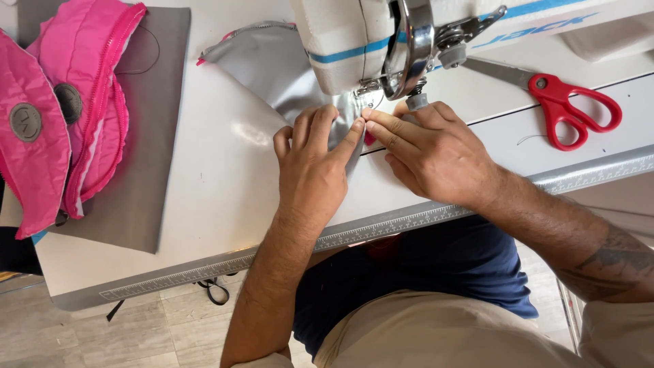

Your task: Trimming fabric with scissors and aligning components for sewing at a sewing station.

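Note:
A grey piece of fabric [272, 68] with a pink edge lies on the white sewing table [218, 177], running under the white sewing machine [354, 41]. My left hand [313, 163] presses flat on the fabric just in front of the needle area. My right hand [429, 150] rests beside it, thumb and forefinger pinching the fabric edge where a bit of pink shows. The fingertips of both hands meet below the presser foot [368, 92], which is partly hidden by the machine head.
Red-handled scissors [565, 102] lie on the table at the right. A pink quilted garment [61, 116] with round grey patches sits on a grey fabric sheet [143, 157] at the left. A ruler strip runs along the table's front edge [381, 225].

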